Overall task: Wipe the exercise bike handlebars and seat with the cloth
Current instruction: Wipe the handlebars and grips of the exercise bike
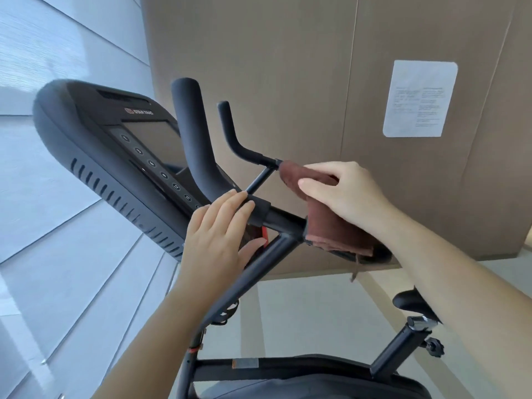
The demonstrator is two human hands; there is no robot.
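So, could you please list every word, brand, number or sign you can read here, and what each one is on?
"STAR TRAC": brand name on the console, near its top edge.
Printed sheet on the brown wall: text too small to read.
Console buttons: symbols too blurred to read.
Silver label on the lower frame: unreadable.

A brown cloth [325, 226] drapes over the black handlebars' [190, 133] right bar. The black seat [408, 301] sits low, partly hidden.
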